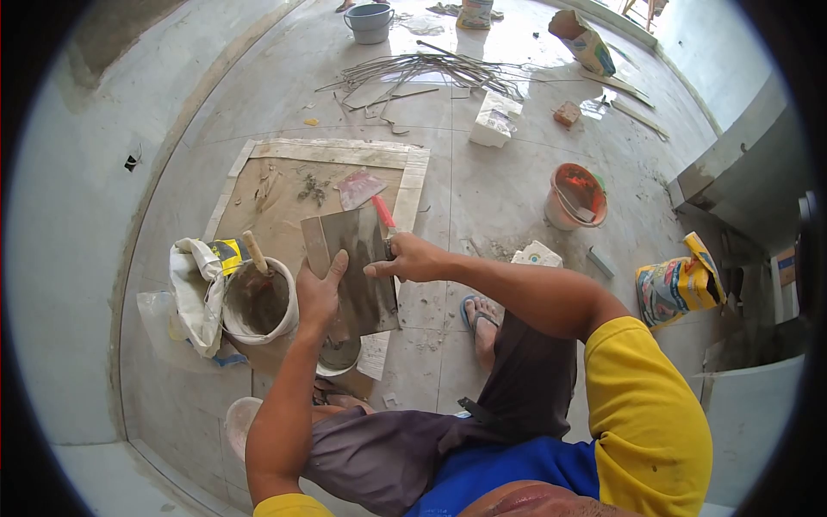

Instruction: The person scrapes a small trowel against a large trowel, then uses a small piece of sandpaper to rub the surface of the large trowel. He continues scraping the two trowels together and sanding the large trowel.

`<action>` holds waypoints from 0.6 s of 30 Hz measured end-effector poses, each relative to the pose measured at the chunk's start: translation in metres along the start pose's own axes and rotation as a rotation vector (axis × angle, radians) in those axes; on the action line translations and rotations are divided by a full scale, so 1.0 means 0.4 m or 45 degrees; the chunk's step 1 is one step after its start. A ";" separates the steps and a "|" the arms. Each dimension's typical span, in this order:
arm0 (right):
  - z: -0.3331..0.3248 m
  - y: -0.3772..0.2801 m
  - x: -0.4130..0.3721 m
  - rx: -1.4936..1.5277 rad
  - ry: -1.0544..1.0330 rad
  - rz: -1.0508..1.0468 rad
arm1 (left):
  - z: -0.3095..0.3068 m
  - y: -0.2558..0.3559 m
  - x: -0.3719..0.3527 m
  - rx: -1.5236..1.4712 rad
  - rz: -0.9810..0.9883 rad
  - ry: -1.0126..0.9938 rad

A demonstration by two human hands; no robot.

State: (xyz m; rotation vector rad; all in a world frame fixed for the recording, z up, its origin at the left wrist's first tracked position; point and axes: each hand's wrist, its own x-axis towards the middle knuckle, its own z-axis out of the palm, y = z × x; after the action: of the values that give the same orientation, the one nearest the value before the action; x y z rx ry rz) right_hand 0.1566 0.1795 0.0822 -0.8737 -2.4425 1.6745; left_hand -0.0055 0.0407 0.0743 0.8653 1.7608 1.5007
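Note:
A flat rectangular plate, dark grey and smeared, with a paler strip down its left side, is held tilted in front of me. My left hand grips its left side, thumb lying across the face. At the plate's right edge my right hand is closed, with its thumb over the face; what lies under those fingers is partly hidden. Just beyond the plate is a red handle, near a pinkish flat piece on the board. A white bucket with a wooden-handled tool stands left of my left hand.
Another container is partly hidden below the plate. An orange bucket and a yellow bag stand at right. Farther off are thin rods, a white block, a brick piece and a grey bucket.

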 end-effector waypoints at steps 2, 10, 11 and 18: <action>0.000 -0.002 0.000 -0.002 -0.001 -0.001 | 0.000 0.000 -0.001 -0.006 0.003 0.008; 0.000 -0.002 -0.005 -0.020 0.002 0.020 | 0.002 0.003 -0.005 0.030 -0.002 0.018; 0.003 -0.002 -0.008 -0.016 0.000 0.023 | 0.000 0.001 -0.008 0.032 -0.008 0.017; 0.000 0.001 -0.002 -0.028 -0.009 0.017 | 0.001 0.004 -0.006 0.023 -0.004 0.005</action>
State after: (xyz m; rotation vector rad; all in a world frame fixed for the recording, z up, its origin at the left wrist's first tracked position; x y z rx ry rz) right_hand 0.1576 0.1790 0.0820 -0.8906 -2.4702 1.6611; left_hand -0.0039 0.0392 0.0760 0.8689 1.7804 1.4871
